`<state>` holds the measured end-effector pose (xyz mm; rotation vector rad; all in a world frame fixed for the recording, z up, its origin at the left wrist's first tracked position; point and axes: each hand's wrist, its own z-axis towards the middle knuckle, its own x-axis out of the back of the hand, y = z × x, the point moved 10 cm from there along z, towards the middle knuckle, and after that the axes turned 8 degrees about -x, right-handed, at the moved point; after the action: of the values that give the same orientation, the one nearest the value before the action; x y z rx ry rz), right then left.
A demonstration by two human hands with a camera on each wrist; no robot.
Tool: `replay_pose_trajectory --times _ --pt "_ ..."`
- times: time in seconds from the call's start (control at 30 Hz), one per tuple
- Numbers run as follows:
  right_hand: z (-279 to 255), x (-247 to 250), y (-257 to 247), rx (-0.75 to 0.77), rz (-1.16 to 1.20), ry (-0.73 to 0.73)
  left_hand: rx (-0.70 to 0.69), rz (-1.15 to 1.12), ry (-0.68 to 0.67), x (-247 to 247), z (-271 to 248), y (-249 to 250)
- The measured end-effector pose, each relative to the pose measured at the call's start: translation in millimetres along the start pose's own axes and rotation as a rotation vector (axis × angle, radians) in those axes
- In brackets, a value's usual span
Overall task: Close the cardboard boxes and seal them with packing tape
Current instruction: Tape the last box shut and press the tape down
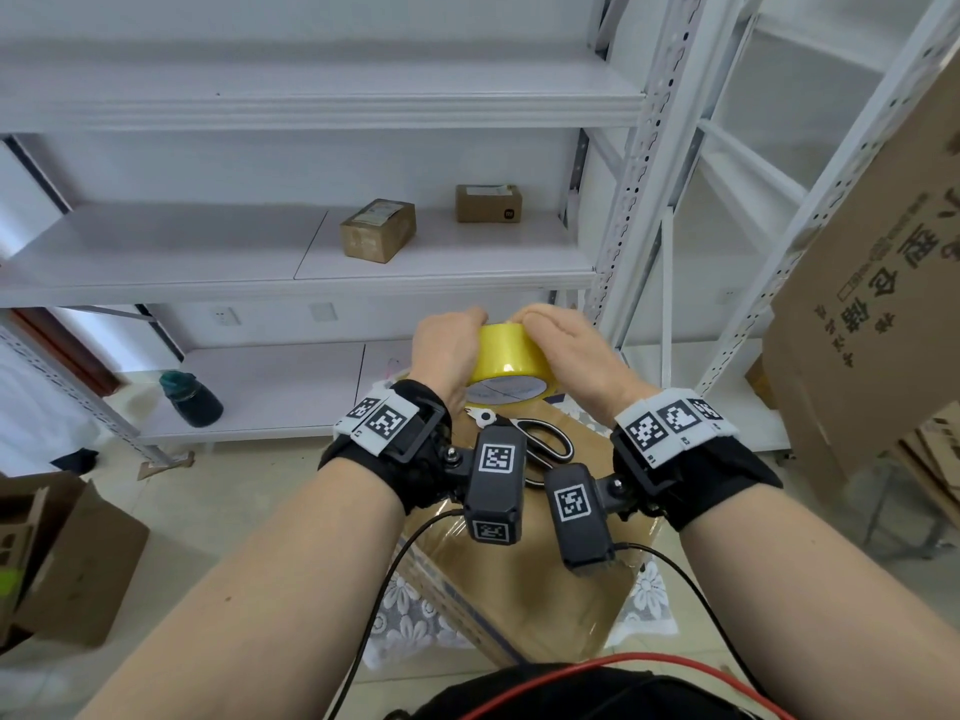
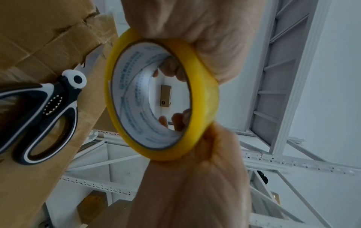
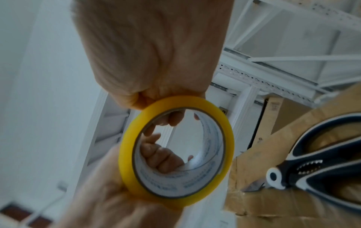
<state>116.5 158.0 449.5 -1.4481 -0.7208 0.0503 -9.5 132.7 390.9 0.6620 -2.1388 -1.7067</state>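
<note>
Above the closed cardboard box (image 1: 524, 579), both hands clamp the yellow packing tape roll (image 1: 506, 358): the left hand (image 1: 447, 350) and right hand (image 1: 566, 350) curl around opposite sides, fingertips meeting near its top edge, probably hunting for the free end. Scissors (image 1: 540, 441) lie on the box just beneath. If the end splits or re-sticks while being picked, the strip could tear narrow and seal poorly.
</note>
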Motion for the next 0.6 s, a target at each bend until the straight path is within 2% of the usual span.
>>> replay_pose_trajectory --times 0.07,0.17,0.23,0.33,0.47,0.6 --pt "2.9 6.8 7.7 -0.063 0.163 0.018 0.027 -0.116 0.005 3.4 0.6 -4.9" --pt "7.2 9.1 14.0 -0.081 0.184 0.030 0.019 -0.131 -0.118 -6.1 -2.6 -1.0" --pt "9.7 12.1 16.8 -0.065 0.176 0.061 -0.013 -0.110 -0.297 -18.9 -10.9 5.4" --pt "10.7 14.1 18.7 -0.042 0.130 0.098 -0.042 0.041 -0.558 -32.5 -23.4 9.9" --pt "11.6 12.4 18.1 -0.014 0.052 0.098 0.015 0.032 -0.634 -36.1 -29.7 7.9" --pt "12.3 19.5 20.9 -0.035 0.054 0.139 0.000 0.008 -0.722 -37.6 -31.9 4.0"
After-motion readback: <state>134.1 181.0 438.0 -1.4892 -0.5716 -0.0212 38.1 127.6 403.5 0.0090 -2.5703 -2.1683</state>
